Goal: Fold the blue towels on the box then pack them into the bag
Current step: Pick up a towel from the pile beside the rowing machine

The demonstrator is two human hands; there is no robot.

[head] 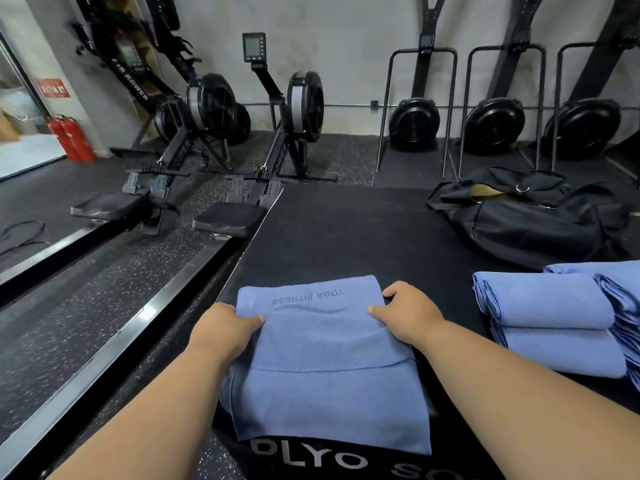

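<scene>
- Two bare hands work one blue microfibre towel (325,358) printed with "YOGA FITNESS", which lies partly folded on the black padded plyo box (339,230), its near edge hanging just over the box's front lip.
- The left hand (225,329) grips the towel's left edge, thumb on top and fingers curled under the cloth; the right hand (407,315) grips the right edge the same way, thumb lying on the fabric. Holding both sides at matching height likely keeps the layers square for the next fold.
- A stitched hem runs across the towel below the hands, showing one layer already laid over another; the fold looks about half done.
- A stack of folded blue towels (550,327) rests on the box to the right, well apart from the hands, with looser blue towel layers (623,306) at the frame's right edge.
- The black fabric duffel bag (526,220) sits open at the box's far right corner, probably kept within reach for packing; no towel is visible in it yet.
- Black rowing machines (277,133) stand on the speckled floor beyond.
</scene>
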